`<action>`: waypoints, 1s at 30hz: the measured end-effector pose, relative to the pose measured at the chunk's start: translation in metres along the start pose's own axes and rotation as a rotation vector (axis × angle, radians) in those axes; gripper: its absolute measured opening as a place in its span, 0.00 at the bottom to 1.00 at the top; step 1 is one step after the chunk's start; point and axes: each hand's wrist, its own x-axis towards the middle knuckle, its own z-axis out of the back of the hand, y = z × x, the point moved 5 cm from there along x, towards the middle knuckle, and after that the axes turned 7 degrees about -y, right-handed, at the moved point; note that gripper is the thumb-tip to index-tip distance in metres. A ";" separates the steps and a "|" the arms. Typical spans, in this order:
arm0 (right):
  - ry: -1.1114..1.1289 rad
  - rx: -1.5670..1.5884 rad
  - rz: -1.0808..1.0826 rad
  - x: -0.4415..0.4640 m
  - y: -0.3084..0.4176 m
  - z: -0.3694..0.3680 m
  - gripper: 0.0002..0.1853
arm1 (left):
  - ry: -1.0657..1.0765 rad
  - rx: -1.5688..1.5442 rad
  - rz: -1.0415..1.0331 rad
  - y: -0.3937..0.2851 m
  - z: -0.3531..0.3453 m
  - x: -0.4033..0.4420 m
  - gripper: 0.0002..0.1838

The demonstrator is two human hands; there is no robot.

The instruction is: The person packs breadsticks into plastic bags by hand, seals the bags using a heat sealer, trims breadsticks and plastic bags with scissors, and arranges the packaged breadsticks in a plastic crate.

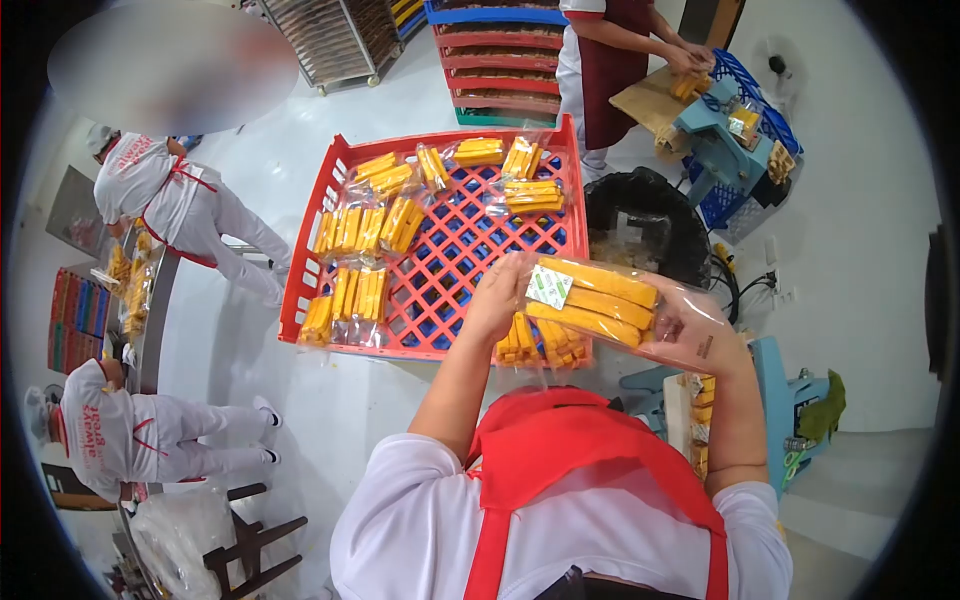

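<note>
A clear plastic bag of yellow sticks [610, 305], with a small white and green packet near its left end, is held up in front of me over the red crate [430, 320]. My left hand [497, 292] pinches the bag's left end. At the other end, my right hand [697, 325] is closed on the bag, partly seen through the plastic. Similar bags [372, 230] lie in the crate along its left and far sides. More bagged yellow sticks [540, 340] sit in its near right corner, under the held bag.
Right of the crate stands a bin with a black liner [645, 220]. Blue-grey machines [765, 385] are at my right. A co-worker in a dark red apron [610, 80] handles yellow pieces at the far right. Two people in white [180, 190] work at a left table.
</note>
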 end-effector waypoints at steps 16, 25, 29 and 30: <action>-0.181 0.017 0.328 -0.009 0.024 0.028 0.35 | 0.313 -0.779 0.134 -0.005 -0.015 -0.001 0.26; -0.206 0.353 0.060 0.033 0.042 0.029 0.32 | 0.485 -0.810 -0.043 -0.033 -0.041 0.007 0.41; -0.218 0.382 0.055 0.027 0.036 0.027 0.36 | 0.534 -0.874 -0.072 -0.036 -0.045 0.002 0.38; -0.261 0.433 0.104 0.025 0.034 0.026 0.37 | 0.517 -0.857 -0.071 -0.032 -0.043 0.003 0.38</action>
